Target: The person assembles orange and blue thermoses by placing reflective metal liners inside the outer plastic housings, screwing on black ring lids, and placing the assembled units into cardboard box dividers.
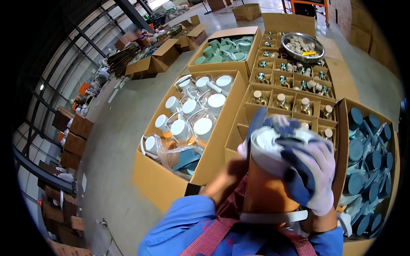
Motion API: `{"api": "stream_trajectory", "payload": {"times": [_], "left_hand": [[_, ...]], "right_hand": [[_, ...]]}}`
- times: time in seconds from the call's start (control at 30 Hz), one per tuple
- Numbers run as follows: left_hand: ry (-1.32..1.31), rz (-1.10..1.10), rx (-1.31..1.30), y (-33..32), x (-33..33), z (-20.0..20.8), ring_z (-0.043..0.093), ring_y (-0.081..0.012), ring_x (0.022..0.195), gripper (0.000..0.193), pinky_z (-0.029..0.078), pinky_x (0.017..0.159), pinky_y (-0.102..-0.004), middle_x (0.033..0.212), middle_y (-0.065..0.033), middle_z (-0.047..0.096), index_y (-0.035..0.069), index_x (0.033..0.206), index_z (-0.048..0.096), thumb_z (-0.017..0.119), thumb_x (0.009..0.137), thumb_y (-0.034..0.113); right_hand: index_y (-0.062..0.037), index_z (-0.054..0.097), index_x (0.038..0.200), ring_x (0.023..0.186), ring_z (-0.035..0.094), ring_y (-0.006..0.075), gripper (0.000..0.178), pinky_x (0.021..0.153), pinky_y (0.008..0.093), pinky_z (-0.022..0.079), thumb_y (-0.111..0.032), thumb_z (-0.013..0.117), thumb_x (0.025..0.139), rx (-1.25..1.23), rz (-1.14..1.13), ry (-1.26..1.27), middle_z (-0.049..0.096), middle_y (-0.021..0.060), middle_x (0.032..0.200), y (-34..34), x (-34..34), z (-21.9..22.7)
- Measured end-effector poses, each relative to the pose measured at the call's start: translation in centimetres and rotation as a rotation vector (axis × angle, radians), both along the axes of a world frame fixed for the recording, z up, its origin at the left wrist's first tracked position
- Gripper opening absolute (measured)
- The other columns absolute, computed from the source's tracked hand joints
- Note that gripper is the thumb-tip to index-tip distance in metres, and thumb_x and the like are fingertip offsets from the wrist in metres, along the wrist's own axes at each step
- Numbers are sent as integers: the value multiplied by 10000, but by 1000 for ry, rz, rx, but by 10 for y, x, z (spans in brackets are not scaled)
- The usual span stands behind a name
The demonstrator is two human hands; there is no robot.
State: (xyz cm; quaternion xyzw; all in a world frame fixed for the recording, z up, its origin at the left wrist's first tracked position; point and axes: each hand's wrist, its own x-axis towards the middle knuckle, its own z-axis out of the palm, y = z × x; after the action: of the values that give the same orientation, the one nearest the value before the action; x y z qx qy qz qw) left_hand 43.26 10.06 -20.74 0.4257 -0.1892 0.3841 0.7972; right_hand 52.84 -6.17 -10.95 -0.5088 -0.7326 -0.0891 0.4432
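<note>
Close in front of my chest is an orange jug [268,181] with a white cap-like part [267,138] at its far end and a white rim [273,216] at its near end. My left hand [255,128], in a dark-blue and pale glove, wraps the far left side of the white part. Gloved the same way, my right hand [311,164] has its fingers bent over the right side of that part. Motion blurs both hands somewhat. Beyond them stands a divided carton [243,128] of glass bottles with pale stoppers [281,101].
To the left, an open carton [171,194] holds bagged orange jugs with white ends. A carton [341,128] of teal parts stands at right. Farther back are a carton [232,30] of green parts and a metal bowl [285,49] of small pale pieces above more bottles.
</note>
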Motion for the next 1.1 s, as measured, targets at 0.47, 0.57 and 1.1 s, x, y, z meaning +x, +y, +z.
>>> {"api": "stream_trajectory", "payload": {"times": [0.47, 0.57, 1.1], "left_hand": [[172, 74, -115, -13, -27, 21, 561, -309, 1003, 719, 401, 993, -428, 872, -157, 608, -3, 750, 639, 178, 1030, 472], [328, 36, 71, -17, -46, 25, 527, -303, 1078, 802, 374, 1024, -423, 1005, -140, 582, -19, 750, 650, 123, 1018, 524], [728, 1088, 1054, 4, -123, 70, 605, -314, 1086, 233, 478, 971, -412, 1155, -174, 636, 10, 997, 671, 682, 767, -26]], "right_hand": [[-24, 596, 695, 747, 596, 277, 455, 721, 403, 460, -414, 569, 926, 70, 275, 725, 638, 119, 788, 6, 15, -52], [-69, 530, 615, 621, 547, 266, 526, 698, 413, 445, -440, 440, 976, 153, 588, 910, 572, 101, 608, 2, 29, -65], [5, 653, 1020, 974, 641, 235, 669, 909, 341, 476, -547, 275, 1009, -129, 141, 924, 672, 153, 1048, -30, 40, -43]]}}
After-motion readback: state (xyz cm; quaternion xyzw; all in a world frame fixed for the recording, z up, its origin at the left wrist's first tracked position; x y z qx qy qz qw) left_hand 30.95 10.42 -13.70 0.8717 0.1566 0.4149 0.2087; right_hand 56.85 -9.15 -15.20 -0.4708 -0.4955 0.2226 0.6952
